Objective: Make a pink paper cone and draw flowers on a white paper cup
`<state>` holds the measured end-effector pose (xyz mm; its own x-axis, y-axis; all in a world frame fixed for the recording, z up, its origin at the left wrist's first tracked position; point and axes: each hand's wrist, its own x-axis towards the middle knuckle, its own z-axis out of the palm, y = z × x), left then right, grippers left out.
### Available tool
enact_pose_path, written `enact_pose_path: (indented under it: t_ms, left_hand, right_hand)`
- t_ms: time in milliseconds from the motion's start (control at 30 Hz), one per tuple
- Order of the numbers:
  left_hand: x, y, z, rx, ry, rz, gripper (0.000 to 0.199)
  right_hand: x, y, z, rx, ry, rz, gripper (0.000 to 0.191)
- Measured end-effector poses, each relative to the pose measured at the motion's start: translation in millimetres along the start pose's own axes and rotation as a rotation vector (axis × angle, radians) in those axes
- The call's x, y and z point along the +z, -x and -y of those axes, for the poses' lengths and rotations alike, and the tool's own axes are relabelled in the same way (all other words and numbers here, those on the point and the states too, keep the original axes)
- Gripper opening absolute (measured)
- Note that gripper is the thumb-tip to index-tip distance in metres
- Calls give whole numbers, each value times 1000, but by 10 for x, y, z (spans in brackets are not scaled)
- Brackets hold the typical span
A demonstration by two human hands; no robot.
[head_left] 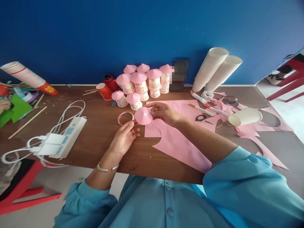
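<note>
Pink cone sits between both hands: the right hand pinches its right edge. Loosely parted, the left hand is at its lower left.

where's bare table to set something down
Bare tabletop shows between the power strip and left hand, and between that hand and the pink paper. Crowded: right side with paper scraps and pens, back with pink-roofed cups.

1. No lettering can be read with certainty.
2. Red paper cup at nine o'clock: yellow characters, too blurred to make out.
3. White power strip between eight and nine o'clock: blue socket labels, any print too small to read.
</note>
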<state>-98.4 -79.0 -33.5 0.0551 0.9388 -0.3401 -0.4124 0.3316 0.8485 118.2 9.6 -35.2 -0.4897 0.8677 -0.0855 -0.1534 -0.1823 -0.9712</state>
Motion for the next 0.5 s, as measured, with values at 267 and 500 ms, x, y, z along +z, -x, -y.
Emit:
enact_pose_path:
  t_ms: [267,500]
  left_hand:
    - [422,-215,-54,-39,-109,179,31]
    - [668,-301,43,-62,-181,245,23]
  right_hand:
    - [-133,441,-7,-9,-139,-21,38]
    - [-240,732,-37,29,-327,-144,55]
